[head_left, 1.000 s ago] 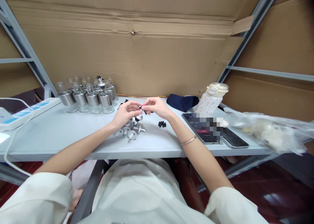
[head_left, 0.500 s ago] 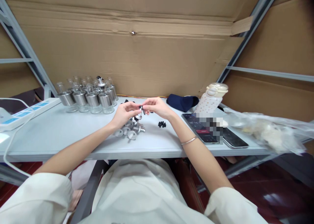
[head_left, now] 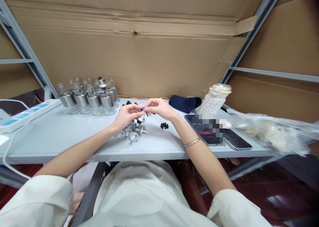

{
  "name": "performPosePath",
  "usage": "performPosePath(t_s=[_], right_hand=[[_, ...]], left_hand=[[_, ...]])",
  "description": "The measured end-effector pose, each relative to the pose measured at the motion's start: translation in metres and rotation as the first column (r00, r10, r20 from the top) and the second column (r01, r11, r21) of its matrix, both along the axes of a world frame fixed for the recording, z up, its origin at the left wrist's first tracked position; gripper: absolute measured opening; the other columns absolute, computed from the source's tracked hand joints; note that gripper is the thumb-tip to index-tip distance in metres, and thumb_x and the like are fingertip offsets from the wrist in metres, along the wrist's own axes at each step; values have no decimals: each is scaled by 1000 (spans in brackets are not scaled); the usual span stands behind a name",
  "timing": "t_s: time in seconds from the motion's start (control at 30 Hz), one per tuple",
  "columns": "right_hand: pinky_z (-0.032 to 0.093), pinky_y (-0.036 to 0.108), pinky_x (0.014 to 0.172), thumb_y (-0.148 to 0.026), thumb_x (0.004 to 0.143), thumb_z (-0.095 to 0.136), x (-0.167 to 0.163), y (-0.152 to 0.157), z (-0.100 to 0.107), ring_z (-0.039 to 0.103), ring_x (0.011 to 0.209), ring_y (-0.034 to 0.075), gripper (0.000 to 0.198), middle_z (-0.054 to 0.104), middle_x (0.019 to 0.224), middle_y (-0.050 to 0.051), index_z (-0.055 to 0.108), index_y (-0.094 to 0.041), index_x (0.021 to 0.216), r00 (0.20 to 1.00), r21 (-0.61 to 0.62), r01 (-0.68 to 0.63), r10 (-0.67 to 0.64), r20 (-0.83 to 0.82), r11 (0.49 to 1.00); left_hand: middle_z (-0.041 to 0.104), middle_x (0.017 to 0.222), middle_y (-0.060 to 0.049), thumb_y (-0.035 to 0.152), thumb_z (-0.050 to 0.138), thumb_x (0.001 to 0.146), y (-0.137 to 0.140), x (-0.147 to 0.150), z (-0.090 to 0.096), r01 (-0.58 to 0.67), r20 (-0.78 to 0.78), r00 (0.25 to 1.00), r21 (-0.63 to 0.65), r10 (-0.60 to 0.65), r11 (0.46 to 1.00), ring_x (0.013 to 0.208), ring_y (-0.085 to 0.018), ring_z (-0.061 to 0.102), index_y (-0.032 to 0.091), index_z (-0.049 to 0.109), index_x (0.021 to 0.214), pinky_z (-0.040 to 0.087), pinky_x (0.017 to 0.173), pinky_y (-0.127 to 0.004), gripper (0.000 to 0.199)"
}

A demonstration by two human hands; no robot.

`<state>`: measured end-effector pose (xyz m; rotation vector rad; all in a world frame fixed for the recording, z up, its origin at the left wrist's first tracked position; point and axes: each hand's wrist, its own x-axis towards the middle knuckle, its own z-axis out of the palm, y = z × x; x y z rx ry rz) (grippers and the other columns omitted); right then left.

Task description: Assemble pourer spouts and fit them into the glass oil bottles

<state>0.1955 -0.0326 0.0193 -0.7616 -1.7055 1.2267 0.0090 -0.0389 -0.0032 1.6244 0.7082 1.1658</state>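
Note:
My left hand (head_left: 126, 116) is closed on a bottle pour spout (head_left: 141, 119) with a silvery disc-shaped body and a black lower part. With thumb and fingertips, my right hand (head_left: 159, 109) pinches a small black cap (head_left: 146, 113) at the spout's top. The fingers partly hide where cap and spout meet. Below my left hand lies a pile of silvery spout pieces (head_left: 134, 137). Dark parts (head_left: 128, 103) show behind its knuckles. A cluster of small black pieces (head_left: 164, 125) sits on the table to the right, under my right wrist.
Glass bottles (head_left: 94, 102) with metal sleeves stand at the back left, one topped by a spout (head_left: 102, 82). A power strip (head_left: 32, 112) lies far left. To the right are a navy cap (head_left: 185, 103), a dotted flask (head_left: 213, 102), two phones (head_left: 238, 140) and a plastic bag (head_left: 271, 134).
Both hands stay in nearly the same place, still together at the spout. The black piece at the right fingertips has shifted slightly.

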Motion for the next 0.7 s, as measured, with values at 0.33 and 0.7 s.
performPosePath(t_s=[0.33, 0.7], right_hand=[[49, 23, 55, -24, 61, 79, 2, 1, -1, 59, 53, 9, 27, 64, 61, -3, 60, -15, 77, 994, -78, -98, 101, 29, 992], [55, 27, 64, -25, 62, 81, 7, 1, -1, 65, 61, 11, 27, 69, 67, 1, 66, -12, 80, 991, -127, -129, 132, 12, 983]], left_hand=[[72, 72, -4, 36, 86, 50, -1, 1, 3, -75, 29, 997, -64, 77, 995, 60, -13, 61, 13, 72, 81, 50, 60, -25, 41], [73, 76, -6, 37, 85, 52, -1, 0, 2, -78, 21, 997, -52, 79, 996, 61, -14, 62, 13, 74, 80, 51, 60, -27, 39]])
